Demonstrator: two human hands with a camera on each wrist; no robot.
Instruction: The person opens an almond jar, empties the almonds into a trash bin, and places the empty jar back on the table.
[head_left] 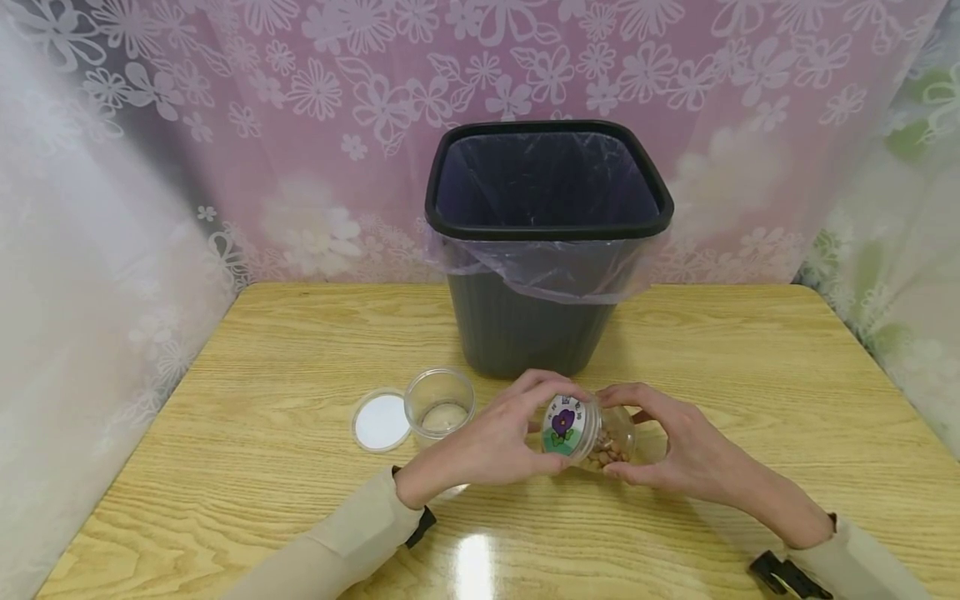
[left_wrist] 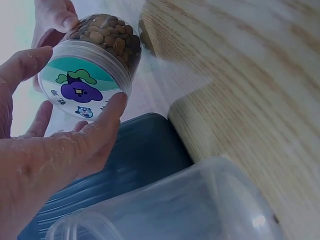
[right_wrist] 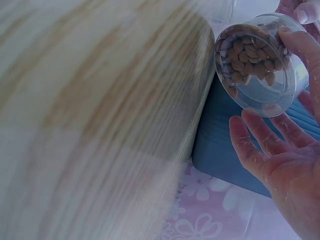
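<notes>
A clear plastic jar of almonds (head_left: 611,448) lies tipped over between both hands, above or on the table; I cannot tell which. Its white and green lid (head_left: 564,427), printed with a purple cartoon plant, faces left and toward me. My left hand (head_left: 506,433) grips the lid round its rim, thumb below and fingers above. At the jar's base end, my right hand (head_left: 686,446) holds the body between thumb and fingers. Seen from the right wrist, the almonds (right_wrist: 252,57) show through the clear bottom. An uncapped clear jar (head_left: 440,396) stands left of my left hand, partly behind that forearm.
A round lid with a white face (head_left: 381,422) lies flat beside the uncapped jar. Behind the hands stands a dark trash bin (head_left: 528,325) with a translucent liner over its rim. Floral curtains (head_left: 322,183) border the wooden table (head_left: 300,500) at the back and sides.
</notes>
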